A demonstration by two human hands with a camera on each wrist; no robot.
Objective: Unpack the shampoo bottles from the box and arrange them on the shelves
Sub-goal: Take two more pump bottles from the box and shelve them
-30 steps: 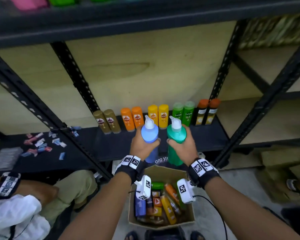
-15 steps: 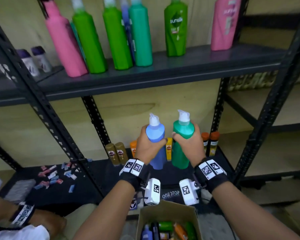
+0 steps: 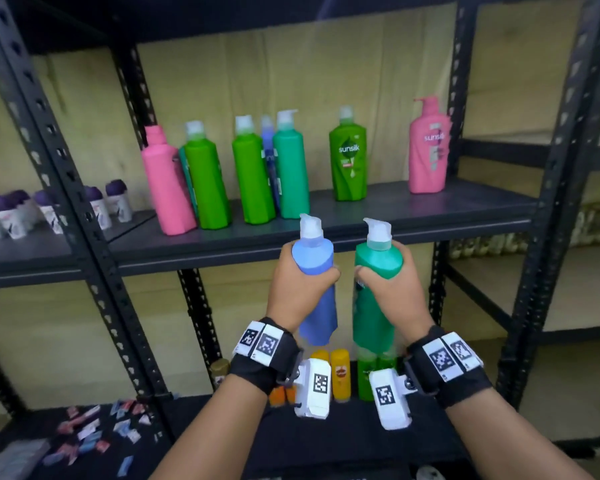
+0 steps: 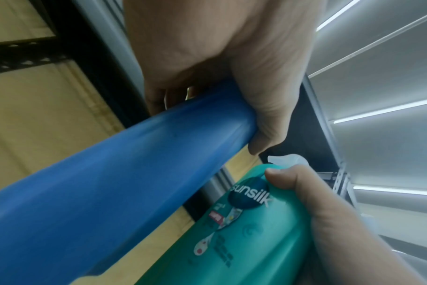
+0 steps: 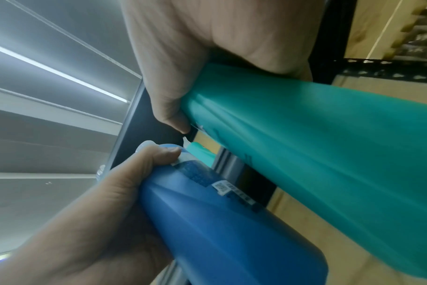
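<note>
Left hand [image 3: 300, 271] gripped the blue bottle [image 3: 316, 289] at its shoulder, fingers [image 3: 328, 275] curled round the front, thumb on the near side. Right hand [image 3: 394, 285] gripped the teal bottle [image 3: 374, 306] likewise, fingers [image 3: 362, 273] wrapped over the upper body. Both bottles stood upright, side by side w/ a narrow gap between; whether the two sets of fingertips touched could not be told from the head view. White pump caps [image 3: 310, 225] rose above the fingers, approx. level w/ the front edge of the middle shelf [image 3: 430, 216] just beyond them.

Left wrist view: thumb [image 4: 263, 119] lay along the blue bottle [image 4: 110, 192], the other fingers mostly hidden behind it. The teal bottle [image 4: 244, 241] beside it showed a "sunsilk" label. Right wrist view: thumb [image 5: 168, 108] pressed to the teal bottle [image 5: 317, 154]; blurred.

Beyond the fingers, on the shelf: pink, green, teal and blue bottles [image 3: 253, 174] to the left, one green bottle [image 3: 347, 161] and one pink pump bottle [image 3: 428, 147] to the right. Below the wrists, small yellow bottles [image 3: 340, 372] stood on the lower shelf.
</note>
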